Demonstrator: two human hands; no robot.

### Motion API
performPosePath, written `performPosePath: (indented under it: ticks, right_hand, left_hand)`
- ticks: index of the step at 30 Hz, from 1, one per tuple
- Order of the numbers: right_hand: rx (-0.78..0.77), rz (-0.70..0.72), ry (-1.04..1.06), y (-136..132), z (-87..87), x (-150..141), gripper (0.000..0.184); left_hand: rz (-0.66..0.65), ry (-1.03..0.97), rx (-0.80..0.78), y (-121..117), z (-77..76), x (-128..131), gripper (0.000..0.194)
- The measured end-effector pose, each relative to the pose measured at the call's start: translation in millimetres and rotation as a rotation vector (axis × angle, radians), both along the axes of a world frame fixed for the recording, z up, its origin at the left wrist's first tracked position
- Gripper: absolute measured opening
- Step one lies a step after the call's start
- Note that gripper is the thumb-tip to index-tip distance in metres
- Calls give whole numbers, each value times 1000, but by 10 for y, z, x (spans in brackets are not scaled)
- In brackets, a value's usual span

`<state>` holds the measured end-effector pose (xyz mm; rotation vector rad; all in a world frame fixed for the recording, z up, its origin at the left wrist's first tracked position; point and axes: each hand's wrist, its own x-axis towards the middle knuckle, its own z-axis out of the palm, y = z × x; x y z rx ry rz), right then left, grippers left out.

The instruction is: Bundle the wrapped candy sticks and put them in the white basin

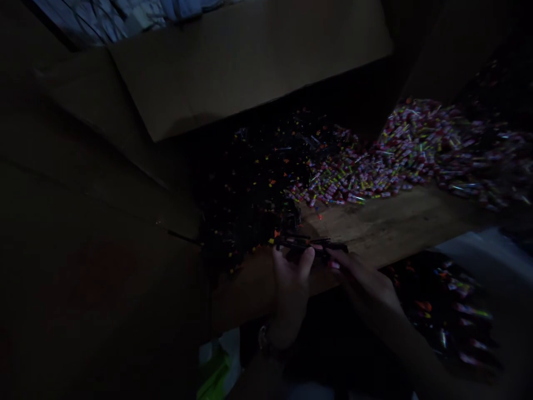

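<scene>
Above the front edge of the wooden table [383, 228], my left hand [289, 278] is closed around a long black plastic piece [308, 244], thumb on top. It may be a toy gun, but the dimness hides its exact kind. At its right end my right hand [364, 278] has its fingers closed against the same piece. Near those fingertips shows a small pink-and-white spot, too dark to name. Just beyond my hands lies a heap of black pieces [250, 205] with orange and yellow bits. To its right spreads a pile of small colourful tubes [387, 161].
A large cardboard box [250, 61] with its flap hanging stands behind the heap. More cardboard [104, 194] rises at the left. Below the table's right edge, a dark container holds black pieces and colourful tubes [462, 305]. Something bright green [214, 372] lies at the bottom left.
</scene>
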<state>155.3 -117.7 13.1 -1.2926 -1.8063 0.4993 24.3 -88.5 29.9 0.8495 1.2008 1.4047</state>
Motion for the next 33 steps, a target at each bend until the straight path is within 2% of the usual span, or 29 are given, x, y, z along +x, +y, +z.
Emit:
performPosePath:
  ticks: [3,5,7,10,12,14,16,17,18,20,23,25,29,33]
  right_hand:
    - [-50,-53,0,7,-110,109,28]
    - [-101,-144,-23,52,-210,281,28]
    - [-136,-266,-79,115,-309,503,31]
    - [-177,-363,-311,182,-404,783,39]
    - [-175,-433,-472,185,-417,863,41]
    - [-144,-538,-501,163,-398,857,42]
    - [-175,-584,-371,143,-362,798,44]
    - [-224,-557,-274,139,-341,760,46]
    - [-281,-491,-172,140,-318,721,47]
    - [-358,-271,-7,154,-263,655,44]
    - [-395,74,99,178,-160,592,33]
    - [-432,180,148,189,-96,565,34]
    - [-491,123,303,221,-17,514,39]
    - [-449,65,323,260,43,481,24]
  left_hand:
    - [-76,97,13,-3,-202,19,33]
    - [-185,267,46,51,-353,-3,37]
    - [-299,596,146,151,-479,-42,45]
    - [-518,1149,408,328,-576,-63,49]
    - [-667,1327,525,414,-591,-32,43]
    - [-746,1343,537,453,-582,17,35]
    - [-767,1261,482,451,-553,50,35]
    - [-762,1201,442,442,-530,53,38]
    - [-749,1139,401,431,-500,47,41]
    - [-723,1035,331,413,-421,7,45]
    - [-712,931,303,398,-293,-89,45]
    - [-698,878,329,384,-232,-155,46]
    - [-616,830,390,327,-168,-253,45]
    - [-597,891,439,261,-103,-301,41]
